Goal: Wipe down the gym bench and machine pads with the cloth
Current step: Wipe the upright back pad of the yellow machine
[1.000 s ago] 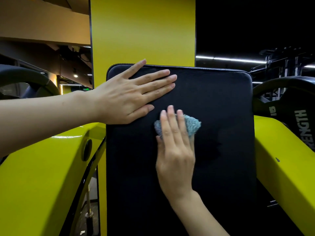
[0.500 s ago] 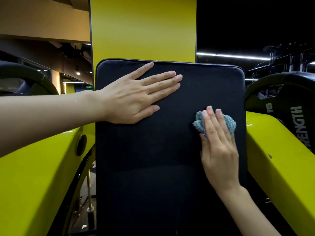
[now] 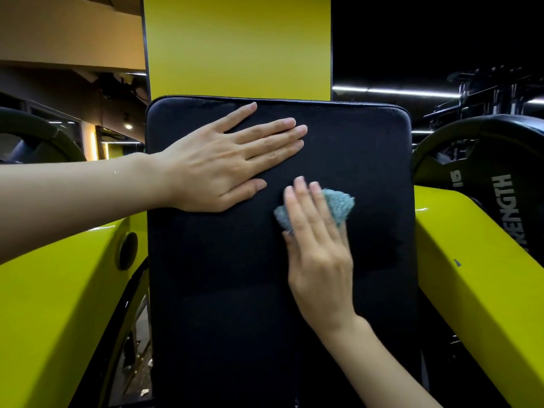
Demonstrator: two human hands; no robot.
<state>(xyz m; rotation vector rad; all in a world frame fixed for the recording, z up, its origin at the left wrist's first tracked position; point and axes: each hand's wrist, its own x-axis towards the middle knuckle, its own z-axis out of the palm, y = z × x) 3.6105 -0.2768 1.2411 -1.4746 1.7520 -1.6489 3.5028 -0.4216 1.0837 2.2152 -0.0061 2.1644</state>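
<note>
Right hand flat, fingers straight, pressing the bunched blue cloth onto mid-pad; left hand spread flat on the black pad, upper left. I judge the cloth light, soft and limp, best kept bunched under the palm. Half a second ago cloth and right hand were at the pad's right edge; now they are centred.

A yellow pillar rises ahead, with strip lights glowing on the dark ceiling.

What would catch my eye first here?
Two bare hands on a tall black pad in the middle: the left hand lies flat near its top, the right hand presses a blue-grey cloth against it just below. Bright yellow machine arms flank the pad on both sides.
</note>
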